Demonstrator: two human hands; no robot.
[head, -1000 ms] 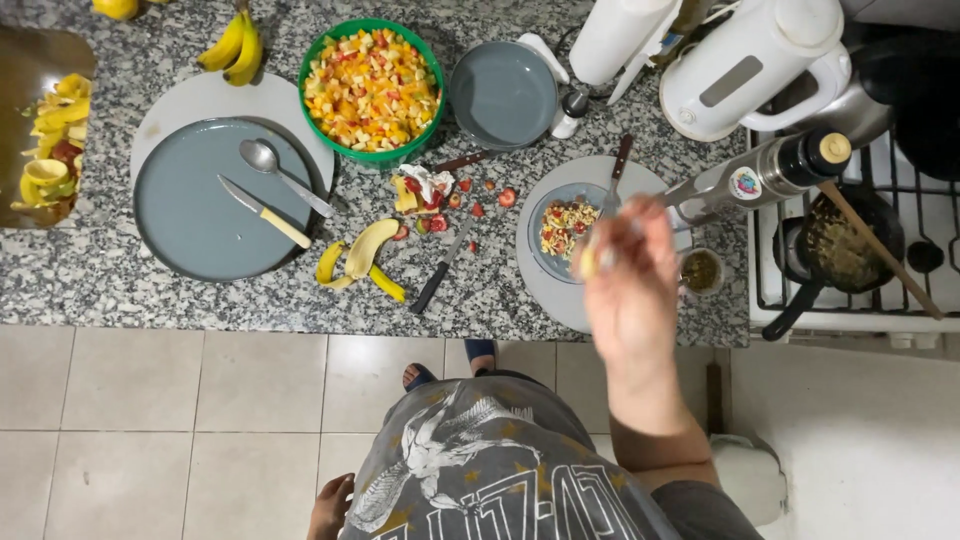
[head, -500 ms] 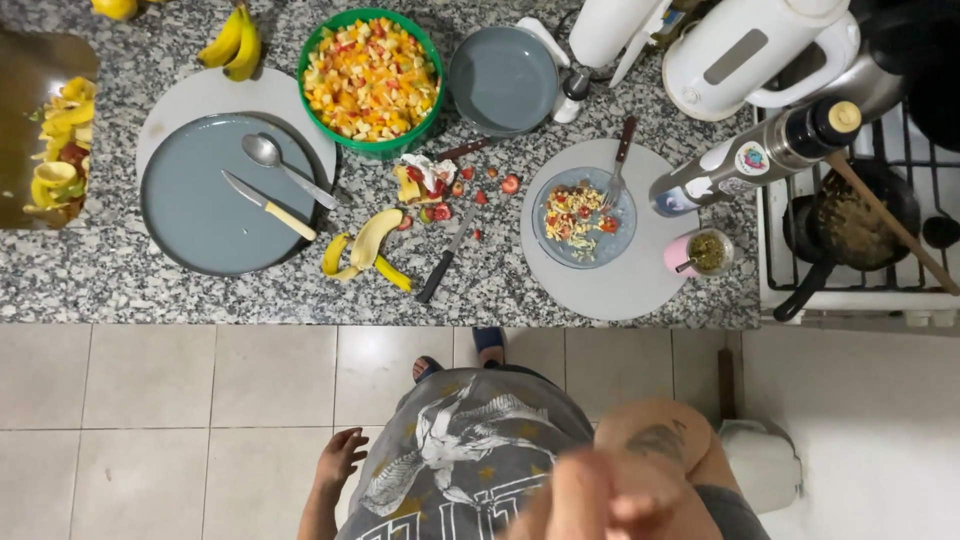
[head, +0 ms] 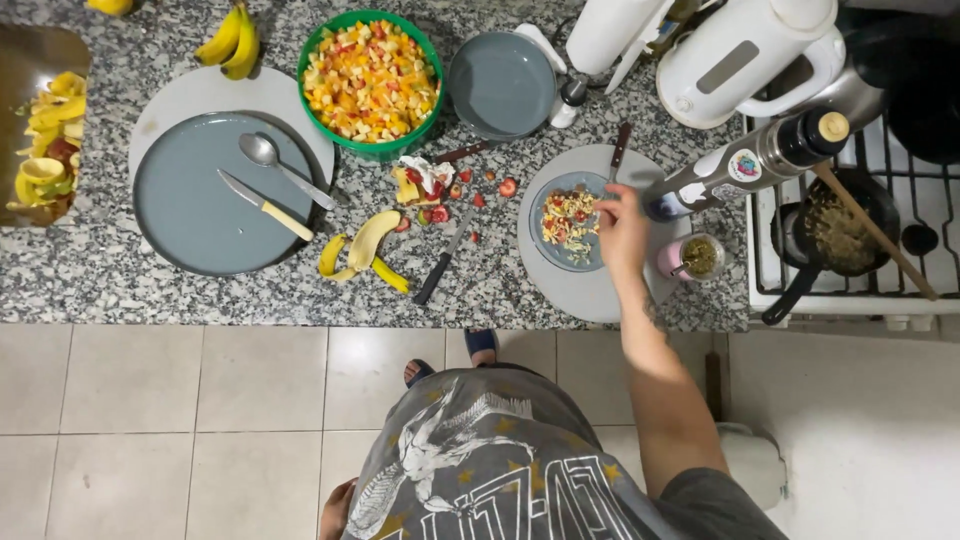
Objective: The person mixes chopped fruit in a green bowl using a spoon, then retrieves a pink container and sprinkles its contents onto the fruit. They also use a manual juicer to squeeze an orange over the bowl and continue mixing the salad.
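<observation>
The scene was evenly and fairly brightly lit, seemingly from overhead room light, though no lamp showed. Shadows were short and soft: a thin dark rim lay under the large grey plate (head: 190, 200) and beside the green bowl (head: 371, 80). A mild sheen sat on the white kettle (head: 745, 55) and on the floor tiles (head: 150, 430). Focus held across the granite counter (head: 100, 290). The right hand (head: 622, 228) looked slightly soft, perhaps from motion. Straight tile lines bent little towards the edges.
</observation>
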